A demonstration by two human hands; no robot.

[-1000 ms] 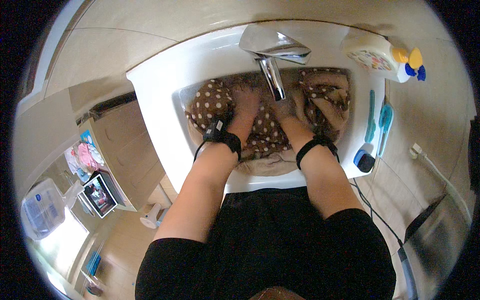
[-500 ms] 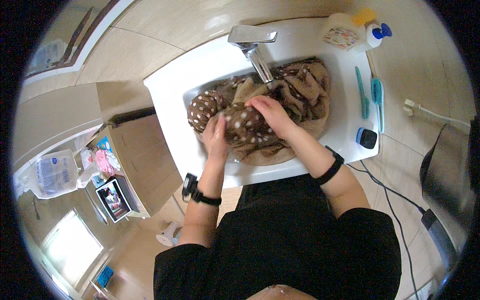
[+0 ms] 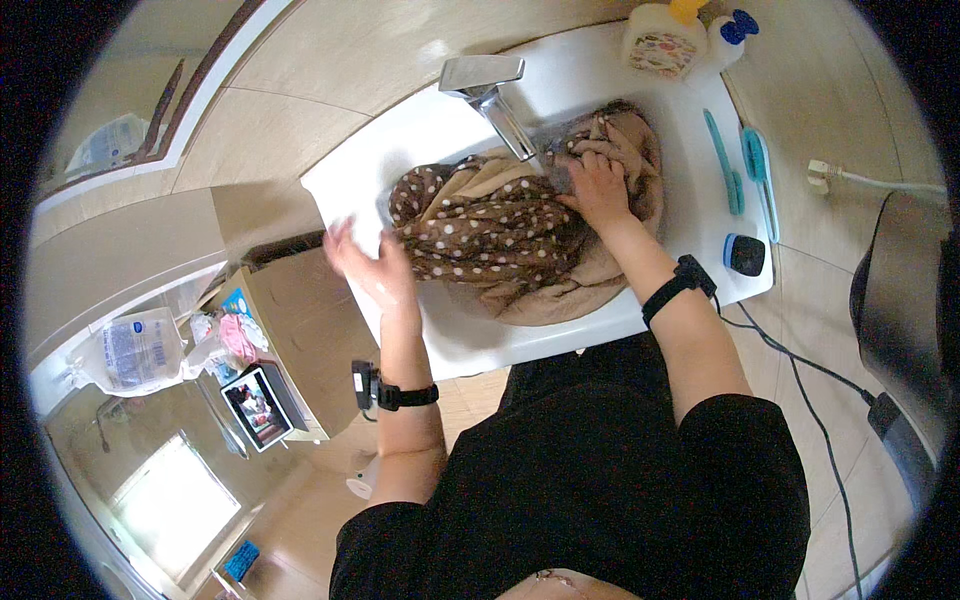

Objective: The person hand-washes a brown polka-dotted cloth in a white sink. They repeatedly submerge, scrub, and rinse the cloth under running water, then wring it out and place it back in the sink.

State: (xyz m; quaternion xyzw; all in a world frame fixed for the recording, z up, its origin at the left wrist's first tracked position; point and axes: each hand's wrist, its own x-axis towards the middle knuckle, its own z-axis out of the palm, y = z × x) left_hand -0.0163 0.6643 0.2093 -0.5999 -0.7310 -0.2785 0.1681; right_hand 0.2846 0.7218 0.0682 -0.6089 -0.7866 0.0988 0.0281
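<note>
A wet-looking brown cloth with white dots and a plain tan side [image 3: 490, 232] lies bunched in the white sink [image 3: 340, 180]. My left hand [image 3: 372, 268] is raised over the sink's left rim, fingers spread and slightly blurred, apart from the cloth and holding nothing. On the right part of the cloth rests my right hand [image 3: 600, 190], its fingers bent into the fabric close to the spout. The chrome faucet [image 3: 495, 100] points down at the cloth, and a faint stream seems to fall from it.
Two bottles, one with a yellow cap [image 3: 665, 40] and one with a blue pump [image 3: 725, 45], stand at the far right corner. Teal brushes [image 3: 725, 165] and a blue-black block [image 3: 743, 255] lie along the right rim. Left is a cabinet [image 3: 310, 320] with a tablet [image 3: 257, 408].
My left hand has let go of the cloth and moved left to the rim. My right hand has shifted right, toward the spout. The dotted bundle has spread out flatter.
</note>
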